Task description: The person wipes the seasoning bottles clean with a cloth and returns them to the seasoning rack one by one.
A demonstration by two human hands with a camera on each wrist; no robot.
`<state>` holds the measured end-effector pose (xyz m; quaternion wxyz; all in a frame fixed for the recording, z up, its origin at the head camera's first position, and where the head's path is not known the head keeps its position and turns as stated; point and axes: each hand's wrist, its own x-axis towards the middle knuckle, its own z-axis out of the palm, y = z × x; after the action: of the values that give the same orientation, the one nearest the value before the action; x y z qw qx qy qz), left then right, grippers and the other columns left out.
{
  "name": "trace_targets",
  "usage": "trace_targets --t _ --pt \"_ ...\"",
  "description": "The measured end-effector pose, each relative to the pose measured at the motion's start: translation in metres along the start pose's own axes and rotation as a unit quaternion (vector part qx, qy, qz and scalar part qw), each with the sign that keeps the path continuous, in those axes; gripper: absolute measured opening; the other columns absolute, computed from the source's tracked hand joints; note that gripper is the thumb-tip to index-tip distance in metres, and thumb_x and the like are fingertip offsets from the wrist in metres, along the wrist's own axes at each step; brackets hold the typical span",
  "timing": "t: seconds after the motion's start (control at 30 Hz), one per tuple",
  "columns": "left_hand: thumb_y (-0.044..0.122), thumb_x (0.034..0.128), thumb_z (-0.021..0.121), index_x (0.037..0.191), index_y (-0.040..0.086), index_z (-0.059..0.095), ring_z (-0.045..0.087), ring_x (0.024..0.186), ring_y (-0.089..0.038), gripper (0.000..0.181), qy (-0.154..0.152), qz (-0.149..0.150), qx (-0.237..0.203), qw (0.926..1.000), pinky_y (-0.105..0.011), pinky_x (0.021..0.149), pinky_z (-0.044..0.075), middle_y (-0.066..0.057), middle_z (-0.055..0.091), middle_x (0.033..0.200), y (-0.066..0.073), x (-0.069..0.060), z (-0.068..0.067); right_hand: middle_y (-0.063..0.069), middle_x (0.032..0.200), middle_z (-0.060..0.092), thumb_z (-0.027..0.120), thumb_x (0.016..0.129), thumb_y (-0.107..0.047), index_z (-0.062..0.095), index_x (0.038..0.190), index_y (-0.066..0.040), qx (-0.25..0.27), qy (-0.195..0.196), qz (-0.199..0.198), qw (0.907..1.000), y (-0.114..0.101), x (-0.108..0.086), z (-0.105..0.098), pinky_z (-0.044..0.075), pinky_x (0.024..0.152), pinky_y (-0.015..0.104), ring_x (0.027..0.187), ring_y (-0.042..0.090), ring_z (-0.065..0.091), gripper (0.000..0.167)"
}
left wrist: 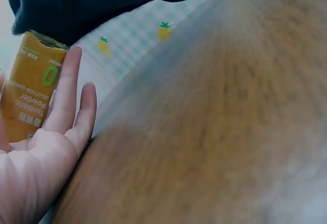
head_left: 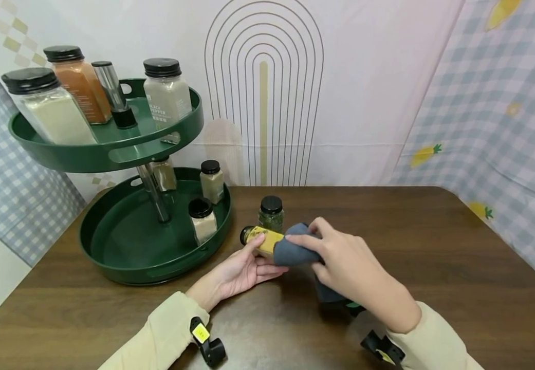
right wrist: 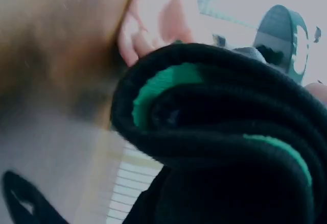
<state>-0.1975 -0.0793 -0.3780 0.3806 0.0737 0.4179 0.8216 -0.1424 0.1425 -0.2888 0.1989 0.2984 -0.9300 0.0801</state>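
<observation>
My left hand (head_left: pixel 241 271) holds a yellow-labelled turmeric powder jar (head_left: pixel 266 236) on its side, its black cap toward the left. The thumb lies across the label. In the left wrist view the label of the turmeric powder jar (left wrist: pixel 33 89) reads upside down. My right hand (head_left: pixel 350 257) grips a folded dark blue-grey cloth (head_left: pixel 295 249) against the jar's base end, covering that end in the head view. Close up in the right wrist view, the cloth (right wrist: pixel 204 142) shows green on its inner folds and hides most of the right hand.
A small jar of green herbs (head_left: pixel 271 215) stands just behind the held jar. At left rises a two-tier green turntable rack (head_left: pixel 156 270). Large spice jars, including black pepper (head_left: pixel 167 97), and a metal grinder (head_left: pixel 113 95) occupy its top; small jars (head_left: pixel 212 182) sit below.
</observation>
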Motion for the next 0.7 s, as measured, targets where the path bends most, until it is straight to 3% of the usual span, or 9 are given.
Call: trace_targets --t 0.13,0.3,0.53,0.7 --pt "0.046 0.0936 0.048 0.142 0.004 0.017 0.064 0.104 -0.02 0.071 0.011 -0.007 -0.038 0.9992 -0.038 0.11 0.028 -0.012 0.056 0.122 0.001 0.0 0.0 0.004 0.099 0.052 0.073 0.071 -0.01 0.066 0.113 -0.023 -0.02 -0.01 0.005 0.9997 -0.006 -0.001 0.01 0.034 0.043 0.02 0.056 0.009 0.049 0.045" --pt "0.047 0.0949 0.044 0.142 0.003 0.017 0.06 0.108 -0.02 0.07 0.028 -0.002 -0.021 0.9994 -0.038 0.111 0.026 -0.013 0.044 0.128 0.0 0.002 0.001 0.008 0.096 0.049 0.072 0.071 -0.01 0.064 0.104 -0.022 -0.055 -0.011 0.004 0.9984 -0.009 -0.002 0.017 0.032 0.04 0.021 0.054 0.011 0.047 0.036" --pt "0.047 0.0944 0.044 0.141 -0.001 0.013 0.033 0.133 -0.038 0.073 0.051 0.009 -0.016 0.9985 -0.044 0.11 0.027 -0.024 0.03 0.138 -0.002 0.003 0.001 0.009 0.092 0.048 0.071 0.071 -0.007 0.061 0.098 -0.022 -0.086 -0.013 0.023 0.9959 -0.004 -0.002 0.021 0.032 0.038 0.025 0.052 0.014 0.049 0.032" --pt "0.05 0.0928 0.046 0.138 -0.003 0.018 0.057 0.111 -0.028 0.075 0.052 0.003 -0.011 0.9986 -0.043 0.109 0.029 -0.019 0.045 0.123 -0.002 0.002 0.001 0.012 0.094 0.051 0.07 0.072 -0.007 0.064 0.099 -0.02 -0.119 -0.018 0.058 0.991 0.003 -0.001 0.021 0.034 0.036 0.028 0.052 0.018 0.051 0.03"
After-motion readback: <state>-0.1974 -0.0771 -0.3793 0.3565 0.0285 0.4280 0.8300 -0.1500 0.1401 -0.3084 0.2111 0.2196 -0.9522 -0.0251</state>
